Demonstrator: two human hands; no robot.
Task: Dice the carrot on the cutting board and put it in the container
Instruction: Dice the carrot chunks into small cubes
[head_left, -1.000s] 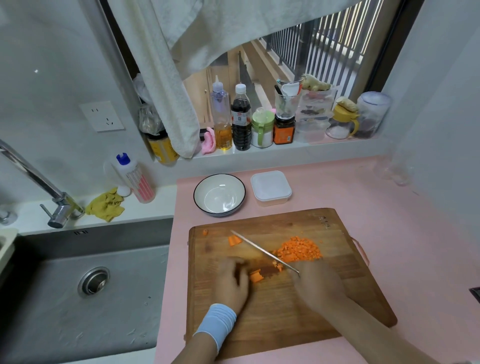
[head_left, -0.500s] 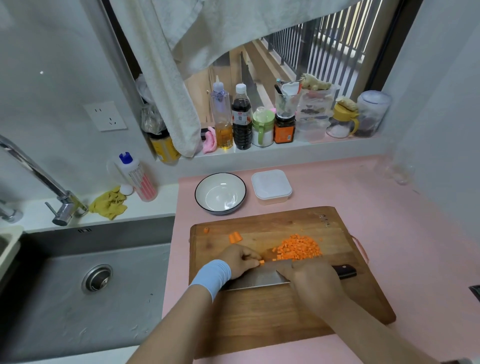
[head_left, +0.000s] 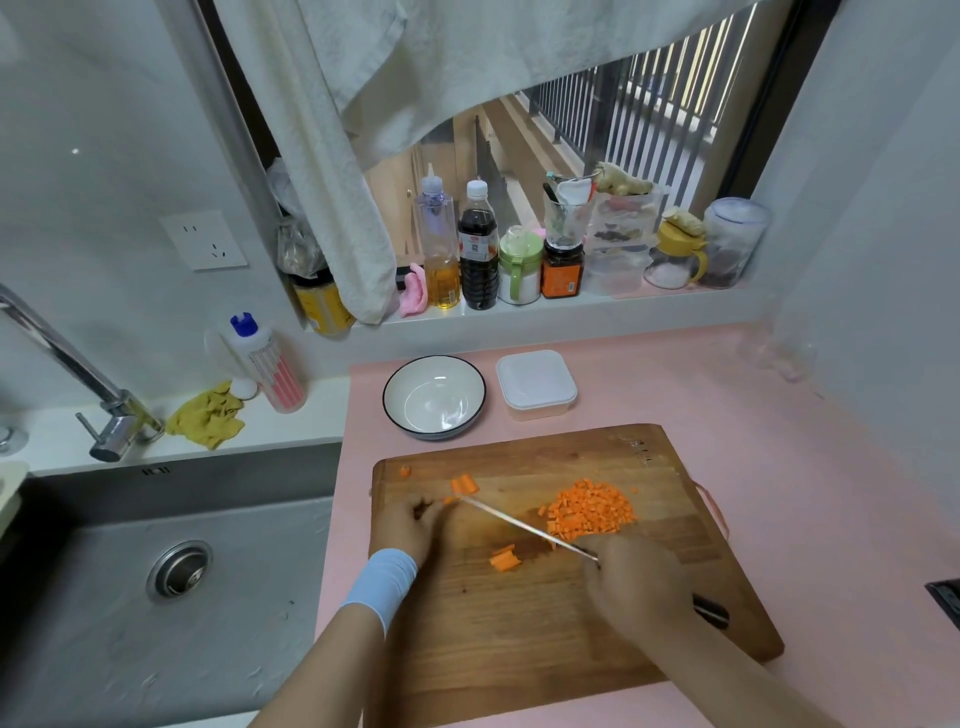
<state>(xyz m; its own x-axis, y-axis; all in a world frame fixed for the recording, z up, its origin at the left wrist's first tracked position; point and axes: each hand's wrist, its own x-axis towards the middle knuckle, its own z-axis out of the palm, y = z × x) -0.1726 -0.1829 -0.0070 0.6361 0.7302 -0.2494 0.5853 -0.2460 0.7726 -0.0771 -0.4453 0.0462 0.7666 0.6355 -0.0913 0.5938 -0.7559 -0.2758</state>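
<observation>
At the far left a steel sink is sitting beside the pink worktop, with a yellow cloth lying on the ledge behind it and a squeeze bottle standing there too. The wooden cutting board is lying on the worktop.

Over the board's left part the left hand, wearing a pale blue wristband, is resting with its fingers curled down toward the wood. A fleck of orange is showing at their tips, but I cannot tell whether they are pinching it. Just beyond them a carrot chunk is lying near the board's far edge.

Behind the board a white bowl is standing, and just to its right the lidded container.

The knife is slanting, edge-on, from beside the left fingertips down to the right hand. A few carrot sticks are lying on its near side. The diced carrot is sitting in a heap on its far side, on the board.

The right hand is gripping the knife's handle, its fingers wrapped round it, with the dark butt poking out to the right.
</observation>
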